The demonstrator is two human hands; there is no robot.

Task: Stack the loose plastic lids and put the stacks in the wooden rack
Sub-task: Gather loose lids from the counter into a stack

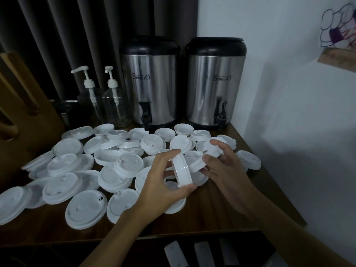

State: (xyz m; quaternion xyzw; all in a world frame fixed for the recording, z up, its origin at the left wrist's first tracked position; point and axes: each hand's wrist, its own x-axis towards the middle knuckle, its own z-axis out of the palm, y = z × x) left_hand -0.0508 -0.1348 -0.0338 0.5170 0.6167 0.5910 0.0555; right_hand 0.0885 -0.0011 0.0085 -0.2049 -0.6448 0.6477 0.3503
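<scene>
Head cam is showing the dark counter (202,218) lying under a spread of loose lids (65,185), the left hand (167,183) gripping a small lid stack (182,170) on edge above them, the right hand (226,170) pinching a single lid (198,165) right beside it.

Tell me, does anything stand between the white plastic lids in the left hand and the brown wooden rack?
Nothing tall does. The left hand grips the small stack of white round plastic lids in the air; only loose white lids lie flat on the table before the brown wooden rack, so the stack could probably pass above them.
</scene>
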